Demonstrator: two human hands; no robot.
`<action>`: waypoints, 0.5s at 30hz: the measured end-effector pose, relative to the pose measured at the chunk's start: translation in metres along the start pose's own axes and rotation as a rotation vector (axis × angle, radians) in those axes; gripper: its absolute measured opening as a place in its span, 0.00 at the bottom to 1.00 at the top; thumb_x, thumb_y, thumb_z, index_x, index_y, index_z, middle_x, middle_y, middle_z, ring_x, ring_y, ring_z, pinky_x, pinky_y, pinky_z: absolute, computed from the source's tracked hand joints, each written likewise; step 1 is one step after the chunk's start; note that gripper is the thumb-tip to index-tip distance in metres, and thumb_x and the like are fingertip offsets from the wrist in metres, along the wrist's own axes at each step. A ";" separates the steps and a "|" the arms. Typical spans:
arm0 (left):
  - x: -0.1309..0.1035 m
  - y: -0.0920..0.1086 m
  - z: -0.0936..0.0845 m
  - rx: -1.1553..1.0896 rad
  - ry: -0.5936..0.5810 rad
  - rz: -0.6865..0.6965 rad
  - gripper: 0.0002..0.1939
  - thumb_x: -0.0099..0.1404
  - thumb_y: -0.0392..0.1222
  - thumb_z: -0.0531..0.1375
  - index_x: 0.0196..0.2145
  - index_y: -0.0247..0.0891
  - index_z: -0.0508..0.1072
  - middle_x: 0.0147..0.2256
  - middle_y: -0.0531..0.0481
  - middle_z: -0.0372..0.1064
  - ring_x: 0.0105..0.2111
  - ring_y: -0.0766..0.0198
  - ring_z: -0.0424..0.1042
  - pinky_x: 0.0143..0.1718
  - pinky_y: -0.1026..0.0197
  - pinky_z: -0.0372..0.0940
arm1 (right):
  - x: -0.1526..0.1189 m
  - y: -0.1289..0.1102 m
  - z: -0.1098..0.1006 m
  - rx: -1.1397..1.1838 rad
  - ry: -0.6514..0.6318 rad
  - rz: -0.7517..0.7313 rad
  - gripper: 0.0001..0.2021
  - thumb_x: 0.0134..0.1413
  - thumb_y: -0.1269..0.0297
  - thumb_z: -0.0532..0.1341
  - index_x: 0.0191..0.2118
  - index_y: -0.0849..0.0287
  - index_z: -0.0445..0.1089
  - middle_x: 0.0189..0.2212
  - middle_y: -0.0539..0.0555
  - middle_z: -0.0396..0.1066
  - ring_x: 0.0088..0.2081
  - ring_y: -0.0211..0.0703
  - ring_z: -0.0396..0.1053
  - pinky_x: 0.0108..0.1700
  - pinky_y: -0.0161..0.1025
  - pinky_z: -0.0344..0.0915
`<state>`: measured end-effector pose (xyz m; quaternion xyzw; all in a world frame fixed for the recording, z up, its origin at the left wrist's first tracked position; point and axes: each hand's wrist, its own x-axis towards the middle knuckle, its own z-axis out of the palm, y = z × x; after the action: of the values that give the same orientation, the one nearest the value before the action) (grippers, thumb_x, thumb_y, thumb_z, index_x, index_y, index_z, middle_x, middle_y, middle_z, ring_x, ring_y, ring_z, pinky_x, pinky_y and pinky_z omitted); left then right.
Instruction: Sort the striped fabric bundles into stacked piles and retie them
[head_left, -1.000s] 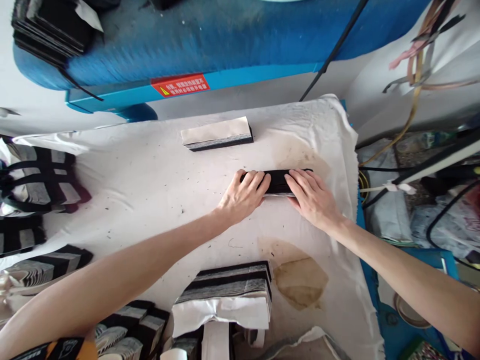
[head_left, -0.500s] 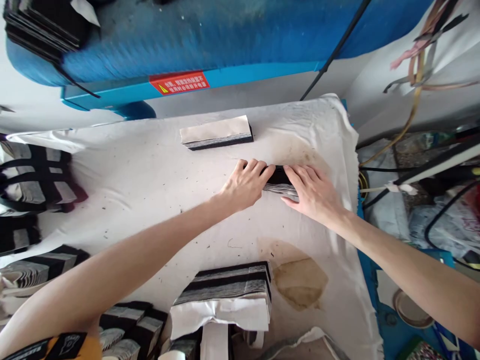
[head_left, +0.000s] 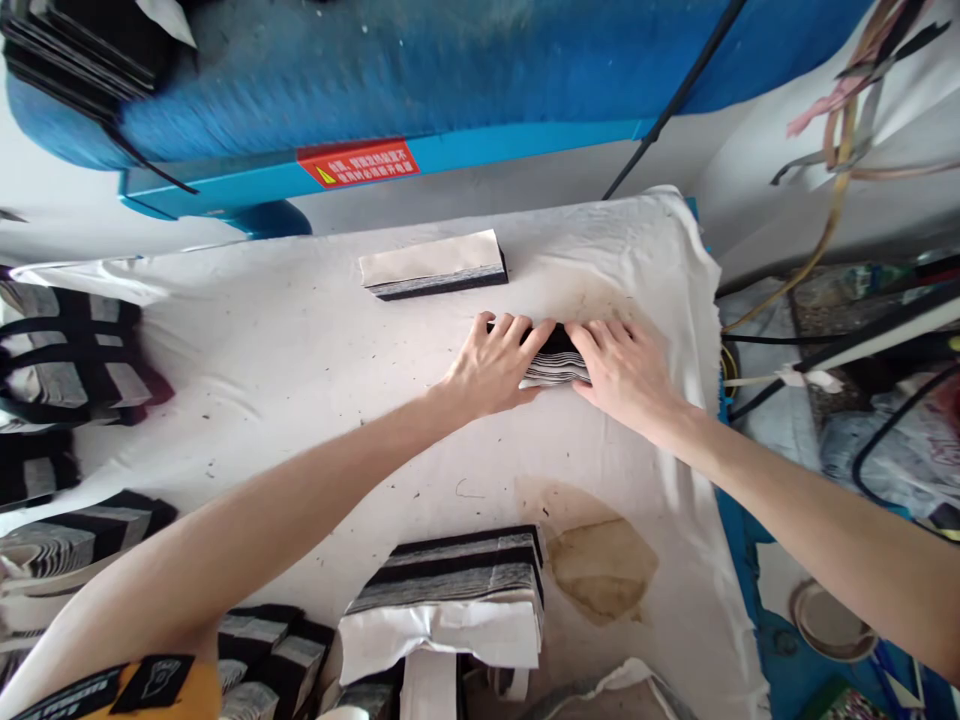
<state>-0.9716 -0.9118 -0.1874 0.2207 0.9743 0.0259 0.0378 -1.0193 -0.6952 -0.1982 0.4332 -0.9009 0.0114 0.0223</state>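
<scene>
A stack of black fabric strips [head_left: 556,368] with pale layered edges lies on the cloth-covered table [head_left: 315,400]. My left hand [head_left: 499,362] grips its left part, fingers over the far side and thumb along the near edge. Around its right part my right hand [head_left: 622,365] is closed in the same way. Between the hands the black top and wavy layers show; both ends are hidden under my fingers. Just beyond, a separate stack with a cream top [head_left: 433,264] rests on the cloth, touched by neither hand.
Near the front edge stands a larger black-and-grey strip stack [head_left: 457,575] with white paper. Tied black-and-white bundles [head_left: 71,355] sit at the left. A blue machine [head_left: 465,80] with a red label [head_left: 358,162] spans the back. Brown stains [head_left: 600,565] mark the cloth.
My left thumb has come out along the stack's near edge, and my right hand has shifted slightly, its thumb now pressing against the layers. More of the layered edge shows between my hands.
</scene>
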 end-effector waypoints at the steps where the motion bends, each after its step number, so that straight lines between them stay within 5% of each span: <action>1: 0.000 -0.001 0.001 0.008 0.004 0.000 0.38 0.63 0.45 0.63 0.68 0.32 0.58 0.55 0.33 0.69 0.53 0.42 0.69 0.57 0.41 0.58 | 0.000 0.002 -0.001 0.005 -0.007 -0.007 0.29 0.56 0.65 0.66 0.61 0.66 0.61 0.47 0.66 0.73 0.47 0.62 0.72 0.51 0.52 0.65; 6: -0.002 -0.007 -0.003 -0.001 0.011 0.011 0.34 0.63 0.34 0.57 0.67 0.31 0.59 0.54 0.34 0.70 0.51 0.44 0.71 0.55 0.43 0.60 | 0.001 0.014 -0.005 0.008 -0.053 -0.036 0.27 0.57 0.65 0.67 0.60 0.66 0.63 0.46 0.64 0.74 0.48 0.61 0.72 0.49 0.49 0.66; 15: -0.006 -0.037 0.001 -0.058 -0.042 0.015 0.32 0.67 0.46 0.62 0.64 0.31 0.61 0.52 0.33 0.71 0.52 0.43 0.71 0.54 0.44 0.64 | -0.001 0.041 0.002 0.116 -0.012 -0.116 0.18 0.63 0.64 0.60 0.56 0.62 0.66 0.47 0.62 0.75 0.47 0.56 0.74 0.47 0.47 0.69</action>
<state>-0.9825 -0.9478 -0.1910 0.2275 0.9704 0.0500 0.0644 -1.0507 -0.6689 -0.2002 0.4853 -0.8723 0.0595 -0.0075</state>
